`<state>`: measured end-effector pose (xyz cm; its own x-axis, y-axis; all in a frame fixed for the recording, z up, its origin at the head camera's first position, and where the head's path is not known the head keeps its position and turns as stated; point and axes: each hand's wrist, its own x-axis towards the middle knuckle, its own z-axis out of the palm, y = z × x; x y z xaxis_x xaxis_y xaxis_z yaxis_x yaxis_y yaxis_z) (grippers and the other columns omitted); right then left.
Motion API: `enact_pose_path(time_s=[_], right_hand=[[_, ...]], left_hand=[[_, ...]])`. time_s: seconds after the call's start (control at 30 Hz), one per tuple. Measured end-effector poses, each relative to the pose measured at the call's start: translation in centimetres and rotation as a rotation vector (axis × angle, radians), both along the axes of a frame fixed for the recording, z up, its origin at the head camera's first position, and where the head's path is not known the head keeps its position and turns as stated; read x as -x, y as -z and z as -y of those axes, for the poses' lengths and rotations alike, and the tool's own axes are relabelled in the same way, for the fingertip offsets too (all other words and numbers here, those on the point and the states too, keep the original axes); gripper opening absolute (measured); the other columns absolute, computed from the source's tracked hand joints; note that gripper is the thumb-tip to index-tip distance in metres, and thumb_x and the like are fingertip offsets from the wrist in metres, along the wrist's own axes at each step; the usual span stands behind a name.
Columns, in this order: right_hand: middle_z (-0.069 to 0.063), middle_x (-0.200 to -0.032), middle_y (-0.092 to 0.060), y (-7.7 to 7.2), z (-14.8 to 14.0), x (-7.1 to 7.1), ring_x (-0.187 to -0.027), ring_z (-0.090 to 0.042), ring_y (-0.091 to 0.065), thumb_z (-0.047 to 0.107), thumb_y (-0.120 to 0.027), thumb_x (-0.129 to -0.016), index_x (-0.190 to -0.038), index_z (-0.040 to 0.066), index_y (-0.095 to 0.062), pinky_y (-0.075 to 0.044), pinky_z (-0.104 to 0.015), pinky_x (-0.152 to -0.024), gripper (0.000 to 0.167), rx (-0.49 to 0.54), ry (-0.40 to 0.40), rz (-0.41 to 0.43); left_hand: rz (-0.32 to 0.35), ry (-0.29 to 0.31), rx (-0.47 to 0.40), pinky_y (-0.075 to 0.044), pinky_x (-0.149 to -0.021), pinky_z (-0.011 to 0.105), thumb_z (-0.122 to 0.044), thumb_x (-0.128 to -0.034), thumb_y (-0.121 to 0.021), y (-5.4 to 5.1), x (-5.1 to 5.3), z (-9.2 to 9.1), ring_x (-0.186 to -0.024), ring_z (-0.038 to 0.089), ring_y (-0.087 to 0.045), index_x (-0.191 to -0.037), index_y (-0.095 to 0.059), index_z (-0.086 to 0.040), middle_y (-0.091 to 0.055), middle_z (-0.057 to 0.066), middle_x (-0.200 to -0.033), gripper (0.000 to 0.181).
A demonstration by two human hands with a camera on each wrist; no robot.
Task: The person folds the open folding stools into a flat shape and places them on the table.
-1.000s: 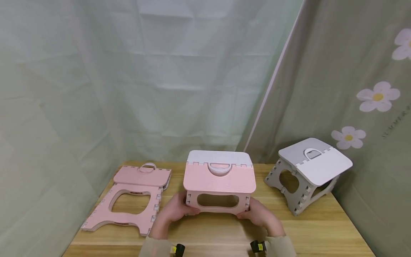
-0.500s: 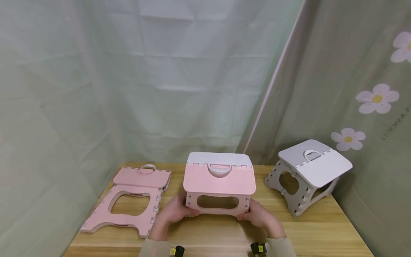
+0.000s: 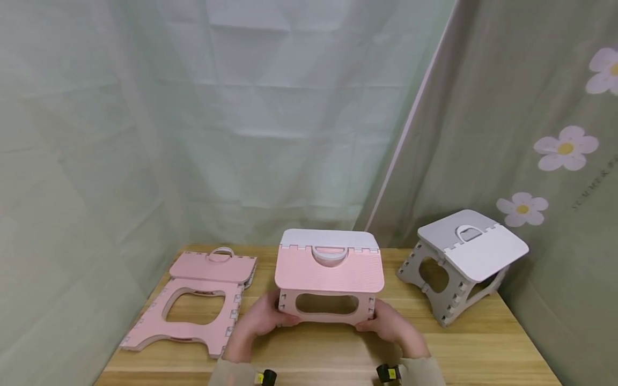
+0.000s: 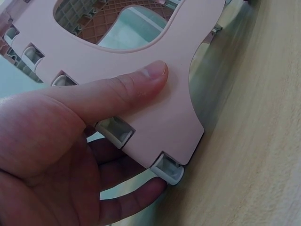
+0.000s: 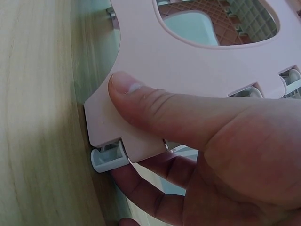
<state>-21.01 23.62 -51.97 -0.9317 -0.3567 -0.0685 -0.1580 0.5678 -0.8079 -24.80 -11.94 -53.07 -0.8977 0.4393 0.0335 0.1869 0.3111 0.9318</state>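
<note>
A pink and white folding stool (image 3: 330,273) stands unfolded on the wooden table, its carrying handle flat across the top. My left hand (image 3: 267,315) grips its near left leg; in the left wrist view the thumb (image 4: 141,82) lies on the pink leg panel (image 4: 164,113) and the fingers go round behind the edge. Mirroring that, my right hand (image 3: 389,323) holds the near right leg. There the thumb (image 5: 141,99) presses the front of the panel (image 5: 141,56), with fingers curled behind it. The stool's feet are at the tabletop.
To the left, a pink folding stool (image 3: 193,316) lies folded flat on the table (image 3: 328,359). A grey and white folding stool (image 3: 465,252) stands unfolded at the right, turned at an angle. Pale curtains (image 3: 289,134) hang close behind and along both sides.
Both hands keep the same hold and the stools stay where they are. Only the head view has shifted very slightly.
</note>
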Motion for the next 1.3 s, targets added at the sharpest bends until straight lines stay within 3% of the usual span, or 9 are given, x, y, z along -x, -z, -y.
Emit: enact_pose_path(time_s=[0.63,1.03,1.3], right_hand=[[-0.009,-0.124,-0.069,0.1,-0.3,0.6,-0.108,-0.025,-0.059,0.014,-0.087,-0.09,-0.134,-0.002,-0.062,-0.047,-0.05,-0.099,0.054,0.001,-0.01,-0.005],[-0.006,-0.118,-0.07,1.1,0.1,-0.5,-0.106,-0.024,-0.059,0.013,-0.088,-0.088,-0.129,-0.002,-0.063,-0.048,-0.046,-0.097,0.05,-0.002,-0.006,0.011],[-0.007,-0.117,-0.071,0.4,-0.2,0.3,-0.104,-0.024,-0.059,0.014,-0.089,-0.088,-0.129,-0.003,-0.064,-0.049,-0.045,-0.095,0.051,-0.021,0.001,-0.009]], left_hand=[[-0.006,0.006,0.019,-0.053,-0.091,0.036,-0.008,-0.0796,-0.096,0.0,0.5,-0.1,-0.104,0.023,-0.064,-0.132,-0.063,0.005,-0.07,0.012,-0.121,0.063],[0.001,0.021,0.032,-0.053,-0.089,0.033,-0.011,-0.0785,-0.096,0.9,-0.6,0.4,-0.103,0.025,-0.065,-0.132,-0.063,0.006,-0.071,0.012,-0.119,0.066],[0.009,0.01,-0.01,-0.054,-0.086,0.034,-0.004,-0.0786,-0.095,0.3,0.1,0.1,-0.101,0.024,-0.064,-0.132,-0.063,0.006,-0.071,0.013,-0.119,0.063]])
